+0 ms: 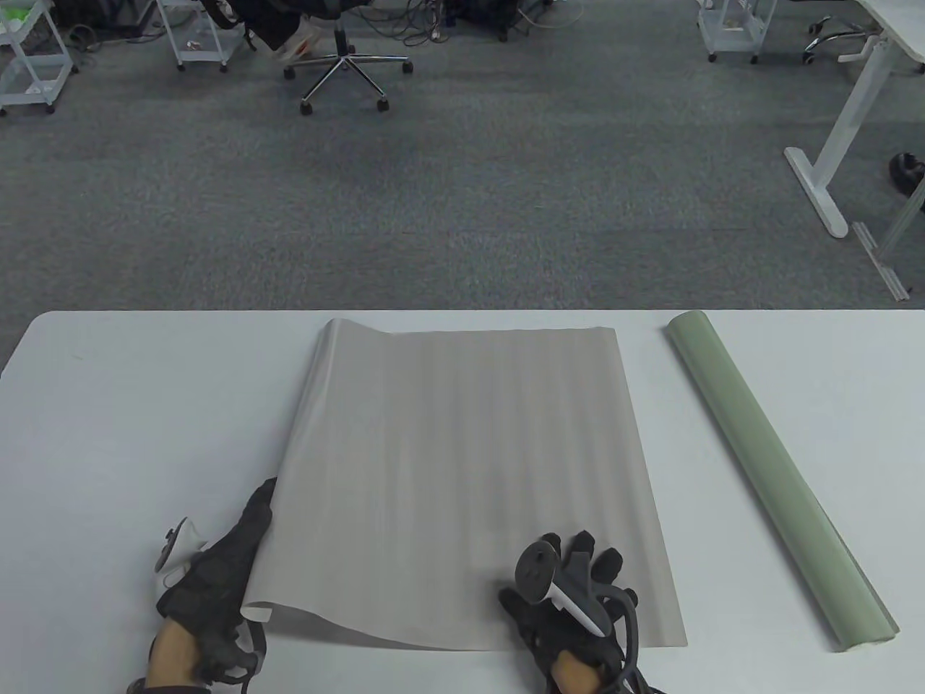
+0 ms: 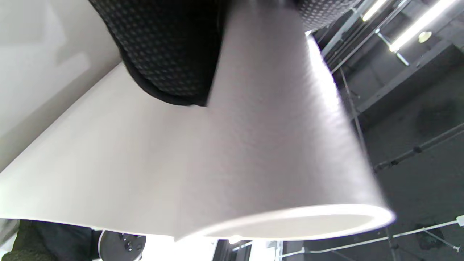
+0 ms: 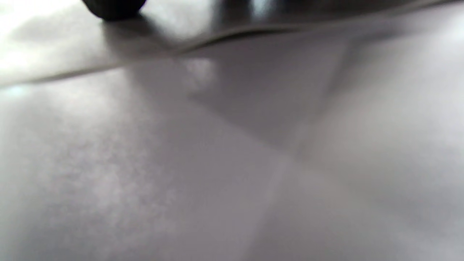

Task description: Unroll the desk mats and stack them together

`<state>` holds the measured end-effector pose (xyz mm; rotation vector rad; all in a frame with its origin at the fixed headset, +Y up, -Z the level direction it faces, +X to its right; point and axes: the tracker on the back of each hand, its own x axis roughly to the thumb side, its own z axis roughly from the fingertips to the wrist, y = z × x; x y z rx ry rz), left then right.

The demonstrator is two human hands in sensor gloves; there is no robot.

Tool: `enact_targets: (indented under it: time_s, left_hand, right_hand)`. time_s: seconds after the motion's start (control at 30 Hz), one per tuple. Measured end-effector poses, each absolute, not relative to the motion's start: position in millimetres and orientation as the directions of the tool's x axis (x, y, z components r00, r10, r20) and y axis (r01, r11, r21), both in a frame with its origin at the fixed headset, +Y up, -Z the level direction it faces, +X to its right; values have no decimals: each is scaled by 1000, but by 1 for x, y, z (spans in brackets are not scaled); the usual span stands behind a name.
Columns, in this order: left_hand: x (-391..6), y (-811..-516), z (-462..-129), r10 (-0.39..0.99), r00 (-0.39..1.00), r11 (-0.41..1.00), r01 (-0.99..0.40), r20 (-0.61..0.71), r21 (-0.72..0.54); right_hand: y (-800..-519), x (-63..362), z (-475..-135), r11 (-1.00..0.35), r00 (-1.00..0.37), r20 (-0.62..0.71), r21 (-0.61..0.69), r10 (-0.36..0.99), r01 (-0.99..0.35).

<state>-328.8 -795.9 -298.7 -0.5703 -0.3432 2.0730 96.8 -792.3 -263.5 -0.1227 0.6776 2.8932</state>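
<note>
Grey mat (image 1: 470, 477) spread across the middle of the white table (image 1: 130, 419), left edge curling up. Left hand (image 1: 217, 571) down at 7 o'clock, pinching that lifted near-left edge between thumb and fingers (image 2: 170, 50). Right hand (image 1: 571, 593) at 5 o'clock, fingers spread, pressing flat on the mat's near-right part. Green mat (image 1: 773, 477), rolled tight, lying well apart at 3 o'clock.

Matt grey mat (image 1: 470, 470), smooth green roll (image 1: 773, 477)
</note>
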Motion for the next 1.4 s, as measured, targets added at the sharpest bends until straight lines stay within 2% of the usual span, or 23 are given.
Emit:
enact_targets:
  time_s: [0.1,0.23,0.33,0.4,0.47,0.67,0.73,0.87,1.03,1.13,1.17,1.23,1.3,1.4]
  left_hand:
    - [-348,-793,-296,884,-389,-467,-753,-259,-463]
    - [-365,-784,-293,945,-201,-298,-858,-260,-419]
    - [-376,-778,-293,967,19,-83,-919,-254,-385]
    - [-381,-774,-292,949,205,114,-932,-241,-344]
    - [-382,-771,-291,908,349,264,-906,-232,-330]
    - [-374,-761,-290,754,635,566,-759,-168,-322]
    - [-368,-756,-289,651,740,639,-656,-171,-402]
    - [-356,-757,-290,519,845,748,-521,-125,-411]
    - [-339,-762,-292,316,945,879,-324,-81,-350]
    - [-323,-762,-291,148,987,924,-159,-58,-348]
    - [-318,-761,-291,98,993,930,-114,-64,-349]
    - [-315,-763,-292,83,992,930,-111,-94,-351]
    - [-317,-763,-293,126,980,919,-173,-151,-355]
    - [-326,-763,-298,227,945,904,-295,-238,-308]
  right_hand:
    - [-792,97,-264,-883,-983,-116,433,144,-180]
    - [-792,97,-264,-882,-982,-118,434,145,-183]
    - [-792,98,-264,-879,-979,-127,433,159,-199]
    - [-792,99,-264,-882,-980,-128,430,154,-195]
    - [-791,100,-264,-881,-978,-136,426,159,-203]
    - [-790,107,-265,-876,-975,-152,433,159,-210]
    - [-790,113,-265,-873,-974,-157,436,164,-218]
    - [-790,119,-266,-870,-971,-169,436,170,-228]
    - [-780,119,-271,-858,-963,-205,448,177,-253]
    - [-771,109,-276,-856,-979,-172,485,107,-179]
    - [-769,101,-278,-867,-987,-118,475,107,-151]
    - [-769,87,-282,-870,-985,-27,466,170,-163]
    - [-768,79,-288,-850,-969,-9,478,248,-222]
    - [-774,76,-294,-856,-974,12,479,226,-193]
